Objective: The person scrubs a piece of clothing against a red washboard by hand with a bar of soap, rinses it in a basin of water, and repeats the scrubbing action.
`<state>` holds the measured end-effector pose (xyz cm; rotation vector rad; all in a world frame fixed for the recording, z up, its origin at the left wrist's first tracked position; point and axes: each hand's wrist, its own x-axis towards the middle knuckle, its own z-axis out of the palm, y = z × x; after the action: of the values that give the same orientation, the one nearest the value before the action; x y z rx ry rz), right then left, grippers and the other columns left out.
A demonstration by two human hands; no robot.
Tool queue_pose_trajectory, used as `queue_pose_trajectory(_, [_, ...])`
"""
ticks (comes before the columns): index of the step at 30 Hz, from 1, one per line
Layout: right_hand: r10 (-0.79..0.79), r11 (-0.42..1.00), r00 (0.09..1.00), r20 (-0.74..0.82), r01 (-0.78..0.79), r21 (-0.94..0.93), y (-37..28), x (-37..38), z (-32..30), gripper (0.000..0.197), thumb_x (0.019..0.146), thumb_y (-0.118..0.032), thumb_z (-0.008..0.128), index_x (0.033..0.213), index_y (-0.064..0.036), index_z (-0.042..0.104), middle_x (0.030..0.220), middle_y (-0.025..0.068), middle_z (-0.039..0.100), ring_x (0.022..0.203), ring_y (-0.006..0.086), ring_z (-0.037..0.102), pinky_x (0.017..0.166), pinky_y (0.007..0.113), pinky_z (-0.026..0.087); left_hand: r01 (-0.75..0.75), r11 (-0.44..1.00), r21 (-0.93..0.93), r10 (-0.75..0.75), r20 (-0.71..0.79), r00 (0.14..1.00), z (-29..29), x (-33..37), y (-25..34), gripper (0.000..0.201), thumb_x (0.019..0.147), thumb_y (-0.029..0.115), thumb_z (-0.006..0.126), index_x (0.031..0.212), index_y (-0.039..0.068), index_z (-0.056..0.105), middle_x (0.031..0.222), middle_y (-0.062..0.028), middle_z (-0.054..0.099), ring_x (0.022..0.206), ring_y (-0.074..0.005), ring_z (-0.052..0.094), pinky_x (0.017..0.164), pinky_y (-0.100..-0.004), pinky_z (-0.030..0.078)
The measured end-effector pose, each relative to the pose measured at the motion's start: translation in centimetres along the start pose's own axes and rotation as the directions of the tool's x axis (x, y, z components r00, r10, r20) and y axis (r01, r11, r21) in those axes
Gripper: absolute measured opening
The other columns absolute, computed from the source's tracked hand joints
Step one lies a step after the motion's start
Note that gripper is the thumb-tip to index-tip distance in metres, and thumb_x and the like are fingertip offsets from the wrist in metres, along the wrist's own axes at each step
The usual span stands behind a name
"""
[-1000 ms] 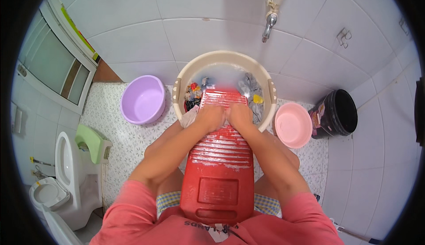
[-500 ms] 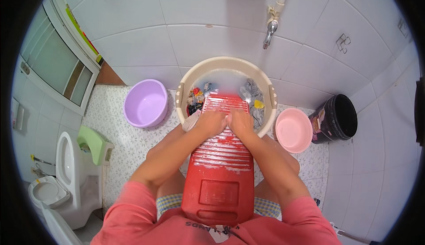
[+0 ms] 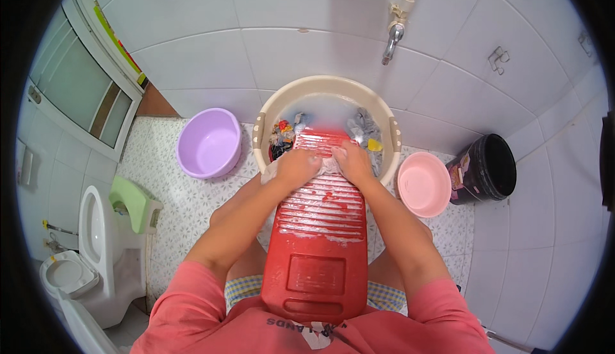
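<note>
Red washboard (image 3: pixel 319 239) slanting near to far, far end dipped into the cream basin (image 3: pixel 269 114). Pale wet cloth (image 3: pixel 325 163) bunched near that far end, pressed under left hand (image 3: pixel 296 165) and right hand (image 3: pixel 353 162), both curled shut on it, equally near.

Glossy ribbed red plastic washboard (image 3: pixel 318 239), smooth cream plastic basin (image 3: pixel 275 107), wet cloth (image 3: pixel 328 162), shiny metal tap (image 3: pixel 392 39), glazed wall tiles (image 3: pixel 211 53)
</note>
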<state>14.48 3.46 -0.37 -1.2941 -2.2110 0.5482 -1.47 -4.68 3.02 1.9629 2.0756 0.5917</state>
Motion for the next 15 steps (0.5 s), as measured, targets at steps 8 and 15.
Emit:
queue_pose_trajectory(8, [0.19, 0.678, 0.909, 0.37, -0.394, 0.621, 2.1, -6.6, -6.8, 0.022, 0.082, -0.023, 0.069, 0.087, -0.0024, 0.063, 0.076, 0.0015, 0.061, 0.07, 0.0085, 0.054, 0.063, 0.025, 0.045, 0.418, 0.578, -0.701, -0.163, 0.402, 0.901, -7.4, -4.9, -3.3, 0.021, 0.074, 0.018, 0.076, 0.073, 0.007, 0.058, 0.076, -0.0017, 0.062, 0.069, -0.0071, 0.054, 0.062, -0.0251, 0.045])
queue_pose_trajectory(15, [0.456, 0.697, 0.89, -0.02, -0.343, 0.63, 4.4, -8.3, -2.8, 0.017, 0.083, -0.017, 0.064, 0.087, -0.0015, 0.061, 0.08, 0.0073, 0.062, 0.074, 0.0159, 0.056, 0.066, 0.029, 0.045, 0.265, 0.419, -0.868, -0.148, 0.222, 0.964, -4.7, -5.7, -3.7, 0.025, 0.075, -0.002, 0.067, 0.076, 0.01, 0.046, 0.079, 0.0009, 0.054, 0.074, -0.0079, 0.052, 0.068, -0.0214, 0.043])
